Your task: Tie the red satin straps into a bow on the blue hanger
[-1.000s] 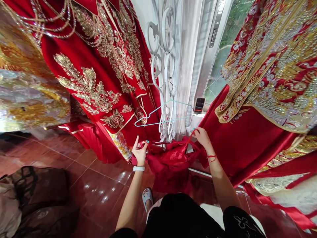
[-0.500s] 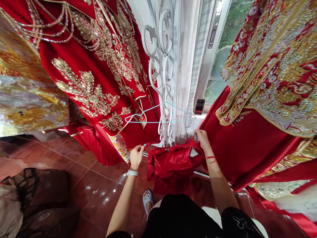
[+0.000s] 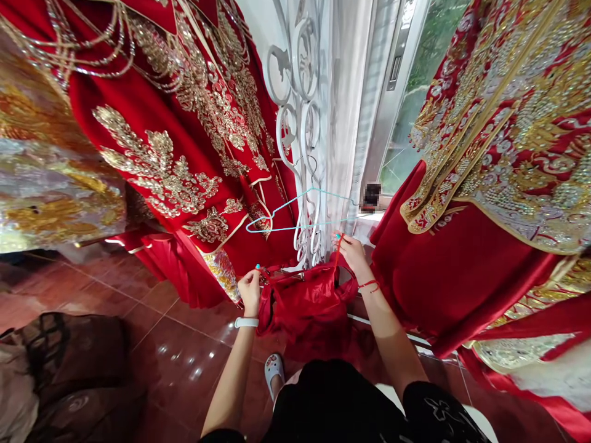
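Note:
A small shiny red garment [image 3: 305, 301] hangs stretched between my two hands, low in front of my body. My left hand [image 3: 250, 289] pinches its upper left edge between thumb and finger. My right hand [image 3: 351, 253] is closed on a thin red strap at the garment's upper right. Just above both hands, a light blue wire hanger [image 3: 286, 230] hangs by its hook from the white scrolled metalwork [image 3: 308, 61]. Neither hand touches the hanger. The garment's lower part fades into the shade near the floor.
Red gowns with gold beading [image 3: 161, 160] hang on the left, and another beaded red costume [image 3: 489, 154] hangs at the right. Brown bags [image 3: 78, 357] lie on the tiled floor [image 3: 184, 363]. A white seat [image 3: 478, 418] is partly visible beneath me. A window [image 3: 406, 117] stands beyond.
My right hand has moved left and slightly up, lifting the strap. My left hand has shifted a little left, and the garment went left with them. The hanger has swivelled slightly.

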A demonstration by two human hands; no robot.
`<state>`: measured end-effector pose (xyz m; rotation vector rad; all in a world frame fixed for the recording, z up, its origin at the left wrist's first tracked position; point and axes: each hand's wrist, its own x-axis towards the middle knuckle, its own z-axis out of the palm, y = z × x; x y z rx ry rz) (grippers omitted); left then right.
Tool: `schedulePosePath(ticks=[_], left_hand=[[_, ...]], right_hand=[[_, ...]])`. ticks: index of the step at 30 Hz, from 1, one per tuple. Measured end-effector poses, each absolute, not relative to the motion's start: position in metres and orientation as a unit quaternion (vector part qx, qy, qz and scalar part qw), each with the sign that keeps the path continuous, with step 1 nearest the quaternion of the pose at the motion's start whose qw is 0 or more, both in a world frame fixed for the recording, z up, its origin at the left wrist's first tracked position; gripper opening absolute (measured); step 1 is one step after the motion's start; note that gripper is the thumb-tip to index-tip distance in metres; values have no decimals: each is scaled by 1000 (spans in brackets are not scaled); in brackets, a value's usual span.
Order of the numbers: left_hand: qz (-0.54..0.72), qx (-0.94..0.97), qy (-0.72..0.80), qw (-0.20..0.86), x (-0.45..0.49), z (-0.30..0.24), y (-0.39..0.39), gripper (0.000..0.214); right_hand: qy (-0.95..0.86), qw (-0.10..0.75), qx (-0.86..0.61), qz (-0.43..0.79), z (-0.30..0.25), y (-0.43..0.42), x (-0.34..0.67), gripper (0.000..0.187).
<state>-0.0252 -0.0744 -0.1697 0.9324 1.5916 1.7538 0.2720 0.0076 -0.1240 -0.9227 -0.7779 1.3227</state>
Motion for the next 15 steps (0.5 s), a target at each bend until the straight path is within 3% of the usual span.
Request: schedulePosePath(ticks=[6, 15], left_hand=[[687, 304, 516, 411, -17, -161, -71, 47], [654, 390, 529, 375, -30, -129, -73, 63]], right_hand=[[-318, 642, -360, 598, -117, 30, 252, 19], [-331, 692, -324, 554, -106, 38, 254, 10]])
